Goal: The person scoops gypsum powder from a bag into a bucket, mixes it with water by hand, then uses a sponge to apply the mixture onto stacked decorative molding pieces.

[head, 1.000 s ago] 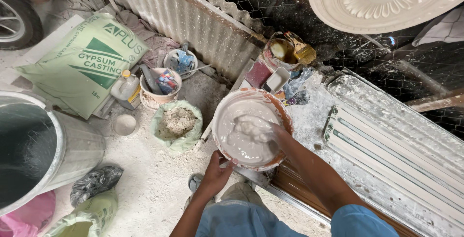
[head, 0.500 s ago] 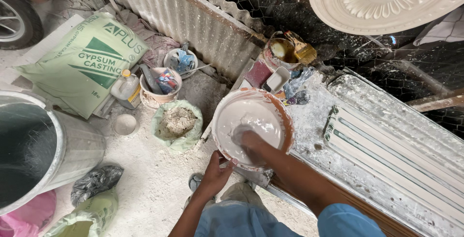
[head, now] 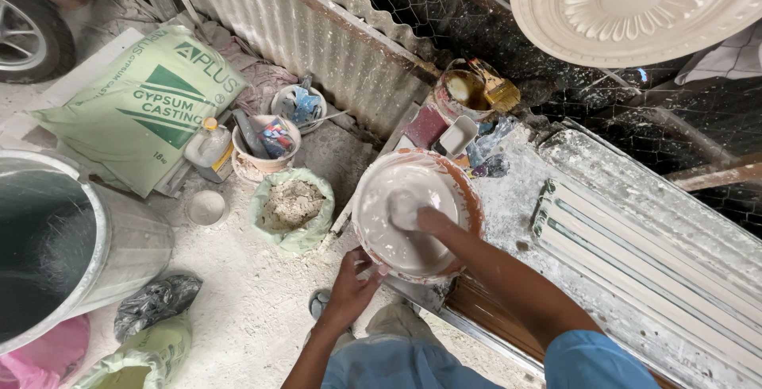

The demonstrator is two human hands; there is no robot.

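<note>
Bowl [head: 418, 218] of wet white plaster, round and smeared inside with a glossy, creamy coat, its rim showing an orange-brown edge, sits tilted at the near edge of the counter [head: 516, 198], which is crusted with dried white splashes. Left hand [head: 355, 282] grips the bowl's lower rim, fingers curled tight around the edge. Right hand [head: 413, 214] is plunged inside the bowl, coated in the plaster; whether its fingers are spread or closed cannot be told under the paste. Just to the right on the counter lies a long ribbed moulding form [head: 635, 254], straight-grooved and chalky. Above hangs a round ceiling rosette [head: 635, 4], white, with petal relief. On the dusty floor left of the bowl stands a green plastic bag [head: 290, 208] of lumpy grey-beige powder, beside a small pale dish [head: 205, 207]. Further left lie a green-and-white woven sack [head: 147, 103] and a large smooth metal drum [head: 71, 246]. Corrugated sheet [head: 309, 36] backs the scene.
</note>
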